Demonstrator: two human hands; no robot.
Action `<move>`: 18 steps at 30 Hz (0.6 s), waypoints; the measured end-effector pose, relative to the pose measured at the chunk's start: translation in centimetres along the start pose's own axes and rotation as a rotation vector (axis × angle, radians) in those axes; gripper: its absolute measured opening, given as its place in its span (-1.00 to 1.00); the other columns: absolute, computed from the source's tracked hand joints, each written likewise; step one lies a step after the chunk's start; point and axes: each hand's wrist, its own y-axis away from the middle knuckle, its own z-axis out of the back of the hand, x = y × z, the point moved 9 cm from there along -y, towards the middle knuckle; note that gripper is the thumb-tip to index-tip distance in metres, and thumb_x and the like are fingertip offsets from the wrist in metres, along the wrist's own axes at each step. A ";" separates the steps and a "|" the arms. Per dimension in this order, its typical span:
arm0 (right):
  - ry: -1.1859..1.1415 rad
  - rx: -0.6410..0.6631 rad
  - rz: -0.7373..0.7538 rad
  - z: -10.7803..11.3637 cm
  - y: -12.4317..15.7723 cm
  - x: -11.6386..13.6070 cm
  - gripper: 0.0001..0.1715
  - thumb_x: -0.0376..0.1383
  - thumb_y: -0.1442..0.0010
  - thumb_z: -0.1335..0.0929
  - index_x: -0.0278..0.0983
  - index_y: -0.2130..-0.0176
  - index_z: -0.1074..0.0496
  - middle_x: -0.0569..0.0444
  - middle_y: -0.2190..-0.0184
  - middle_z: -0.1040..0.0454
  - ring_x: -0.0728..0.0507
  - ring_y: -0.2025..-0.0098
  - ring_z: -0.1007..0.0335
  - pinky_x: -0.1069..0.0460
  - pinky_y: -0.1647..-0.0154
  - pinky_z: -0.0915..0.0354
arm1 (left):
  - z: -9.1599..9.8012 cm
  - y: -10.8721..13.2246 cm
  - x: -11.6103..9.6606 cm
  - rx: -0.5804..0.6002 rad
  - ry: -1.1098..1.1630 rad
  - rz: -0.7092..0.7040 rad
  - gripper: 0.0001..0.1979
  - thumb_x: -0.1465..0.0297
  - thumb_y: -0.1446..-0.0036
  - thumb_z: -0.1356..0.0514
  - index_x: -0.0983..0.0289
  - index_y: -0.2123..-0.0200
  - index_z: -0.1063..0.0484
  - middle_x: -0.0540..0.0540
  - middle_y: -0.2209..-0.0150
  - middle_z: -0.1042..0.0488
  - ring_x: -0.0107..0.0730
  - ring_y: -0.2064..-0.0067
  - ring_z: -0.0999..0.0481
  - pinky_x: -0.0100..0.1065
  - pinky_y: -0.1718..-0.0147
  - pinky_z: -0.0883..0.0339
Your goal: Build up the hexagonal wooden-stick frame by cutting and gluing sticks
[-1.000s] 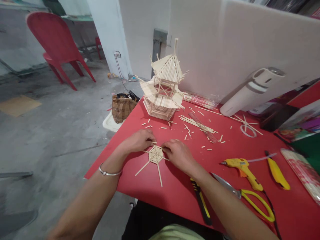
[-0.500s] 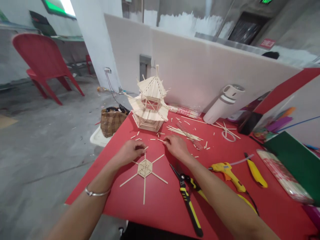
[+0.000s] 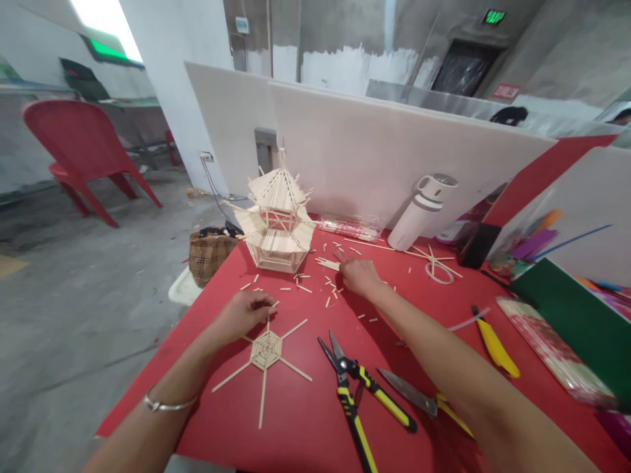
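My left hand [image 3: 249, 315] pinches a short thin wooden stick [image 3: 275, 304] above the upper arm of a flat stick frame. That frame, a hexagonal web [image 3: 267, 350] with long spokes, lies on the red table. My right hand [image 3: 363, 277] is farther back, its curled fingers on a bundle of thin wooden sticks [image 3: 325, 263]; the fingertips are partly hidden. Behind my left hand stands a pagoda model [image 3: 279, 226] built of the same sticks. Short cut pieces [image 3: 332, 299] are scattered between my hands.
Yellow-black snips [image 3: 352, 381] lie open at the front, beside a scissor-like blade [image 3: 409, 391] partly under my right forearm. A yellow-handled knife [image 3: 495, 345], packed sticks [image 3: 555, 348] and a green board [image 3: 576, 309] are at right. A white bottle [image 3: 421, 213] stands near the back panel.
My right hand has let go of a short stick and moved back and right onto the stick bundle. My left hand keeps its pinch by the web. The view has shifted.
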 end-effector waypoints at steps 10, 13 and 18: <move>-0.010 0.094 0.064 -0.3 -3.1 0.6 -0.49 -0.09 -0.28 -0.35 -0.30 -0.12 -0.36 -0.12 -0.01 -0.46 -0.22 -0.01 -0.42 -0.18 -0.04 -0.31 | 1.5 0.4 -2.0 -0.034 -0.042 0.062 -0.69 0.13 0.02 -0.28 0.29 0.41 -0.54 0.05 0.49 -0.52 -0.40 0.48 -0.42 -0.40 0.46 -0.28; -0.056 0.090 0.097 0.5 -3.6 0.2 -0.62 -0.12 -0.24 -0.37 -0.31 0.04 -0.47 -0.10 0.09 -0.52 -0.21 0.06 -0.43 -0.11 0.03 -0.31 | 1.2 0.5 -2.1 -0.023 -0.037 0.066 -0.70 0.15 0.01 -0.27 0.30 0.41 -0.54 0.07 0.47 -0.53 -0.40 0.47 -0.43 -0.40 0.45 -0.29; -0.208 0.028 0.148 3.6 -3.4 -1.2 -0.75 -0.24 -0.19 -0.29 -0.28 0.24 -0.53 -0.02 0.24 -0.57 -0.15 0.19 -0.44 0.04 0.23 -0.20 | 1.4 0.9 -2.1 -0.016 -0.065 0.060 -0.73 0.20 -0.02 -0.24 0.31 0.38 -0.54 0.10 0.41 -0.56 -0.35 0.42 -0.47 -0.36 0.40 -0.32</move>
